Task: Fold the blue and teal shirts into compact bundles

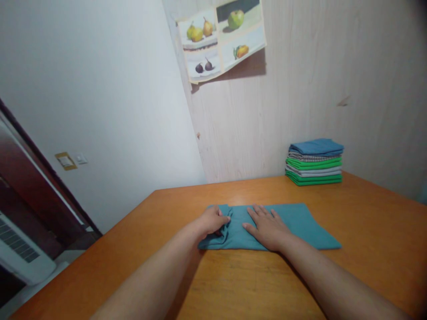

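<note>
A teal folded garment lies flat in a long strip across the table in front of me. At its left end the cloth is bunched and turned over, and my left hand is closed there, pinching the gathered fabric. My right hand rests palm down on the middle of the strip, fingers spread. The right end of the cloth flares into a slanted edge with a pointed near corner. Which kind of garment it is, I cannot tell.
On the brown wooden table, a stack of folded cloths in blue, checked, green and grey stands at the back right. Behind it rises a pale wall with fruit pictures. A white slatted appliance is at the lower left.
</note>
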A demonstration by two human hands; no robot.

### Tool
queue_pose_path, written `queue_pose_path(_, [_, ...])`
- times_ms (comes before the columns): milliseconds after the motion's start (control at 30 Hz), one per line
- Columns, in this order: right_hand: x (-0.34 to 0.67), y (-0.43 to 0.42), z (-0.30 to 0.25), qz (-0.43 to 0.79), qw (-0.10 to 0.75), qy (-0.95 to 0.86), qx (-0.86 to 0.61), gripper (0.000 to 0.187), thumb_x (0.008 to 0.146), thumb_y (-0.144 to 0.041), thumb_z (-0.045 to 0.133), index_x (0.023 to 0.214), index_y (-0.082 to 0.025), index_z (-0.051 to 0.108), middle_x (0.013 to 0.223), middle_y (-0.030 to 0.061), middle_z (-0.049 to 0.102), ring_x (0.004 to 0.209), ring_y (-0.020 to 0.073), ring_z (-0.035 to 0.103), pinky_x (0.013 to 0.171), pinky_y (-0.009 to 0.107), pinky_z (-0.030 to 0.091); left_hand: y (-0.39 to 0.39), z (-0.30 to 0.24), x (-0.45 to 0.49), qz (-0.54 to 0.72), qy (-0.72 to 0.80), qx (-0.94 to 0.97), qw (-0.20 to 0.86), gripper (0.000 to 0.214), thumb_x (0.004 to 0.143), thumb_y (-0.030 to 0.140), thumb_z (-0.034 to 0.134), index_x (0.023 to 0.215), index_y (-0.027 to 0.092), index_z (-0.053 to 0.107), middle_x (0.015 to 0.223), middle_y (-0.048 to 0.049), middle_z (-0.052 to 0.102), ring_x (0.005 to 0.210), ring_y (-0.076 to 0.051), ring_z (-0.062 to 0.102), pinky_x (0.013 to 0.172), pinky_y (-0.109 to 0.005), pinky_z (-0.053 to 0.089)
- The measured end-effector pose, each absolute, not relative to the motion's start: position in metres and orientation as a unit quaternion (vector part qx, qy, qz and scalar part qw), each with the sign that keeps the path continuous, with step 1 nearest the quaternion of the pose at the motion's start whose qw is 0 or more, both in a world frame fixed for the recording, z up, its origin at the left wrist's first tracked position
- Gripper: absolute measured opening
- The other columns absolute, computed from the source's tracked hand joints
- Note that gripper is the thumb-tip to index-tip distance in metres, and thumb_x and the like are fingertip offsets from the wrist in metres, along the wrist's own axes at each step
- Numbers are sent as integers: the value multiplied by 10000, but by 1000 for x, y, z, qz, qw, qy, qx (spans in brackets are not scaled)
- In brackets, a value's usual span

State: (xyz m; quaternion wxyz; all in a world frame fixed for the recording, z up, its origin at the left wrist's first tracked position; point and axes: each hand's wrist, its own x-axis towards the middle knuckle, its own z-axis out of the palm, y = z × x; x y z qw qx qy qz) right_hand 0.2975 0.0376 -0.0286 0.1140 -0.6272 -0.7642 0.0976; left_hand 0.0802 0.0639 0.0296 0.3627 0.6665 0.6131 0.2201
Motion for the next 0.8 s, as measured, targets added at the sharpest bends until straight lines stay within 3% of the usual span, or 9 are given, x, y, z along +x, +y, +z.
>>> queue_pose_path(133, [298,38,-30,101,120,-765,-624,813,922,-700,274,1565,-202,275,1649,109,168,1510,320,149,1193,562,84,68,27,75,265,601,701,278,269,928,416,468,782,197,527,689,-15,634,544,-125,603,495,-216,418])
queue_pose_path(233, [299,39,-32,101,123,-766,-623,815,921,-701,280,1564,-200,276,1651,111,157,1512,321,139,1193,562,69,69,23,68,303,590,726,183,252,954,343,394,884,187,579,923,-92,686,864,-183,664,760,-298,511])
queue_pose_path(333, [298,40,-32,104,120,-764,-625,815,921,-698,282,1563,-196,278,1651,112,153,1513,318,133,1193,561,61,63,12,65,291,550,771,134,318,964,344,387,1065,187,645,1174,-125,682,1150,-230,597,1025,-389,430])
queue_pose_path(433, [298,39,-30,105,116,-764,-626,821,920,-700,278,1564,-191,275,1651,113,150,1514,314,131,1195,559,61,52,0,67,246,516,812,117,441,963,418,419,1299,198,601,1445,-119,549,1377,-277,436,1172,-472,261])
queue_pose_path(533, [297,37,-27,105,111,-765,-626,826,919,-707,269,1565,-193,273,1652,108,147,1516,309,126,1198,553,63,45,-3,70,131,517,842,76,637,969,582,345,1465,201,465,1588,-106,354,1485,-323,247,1198,-560,145])
queue_pose_path(633, [298,37,-27,101,110,-767,-624,825,918,-714,255,1563,-201,278,1651,102,152,1517,300,124,1201,544,68,41,2,71,46,526,848,47,775,953,694,209,1535,203,351,1627,-90,246,1510,-316,161,1202,-561,132])
queue_pose_path(800, [300,37,-28,98,106,-768,-624,835,916,-722,245,1567,-200,265,1654,99,129,1519,299,113,1200,543,65,38,5,72,20,530,847,36,871,903,779,170,1561,220,288,1642,-85,168,1516,-330,107,1203,-561,117])
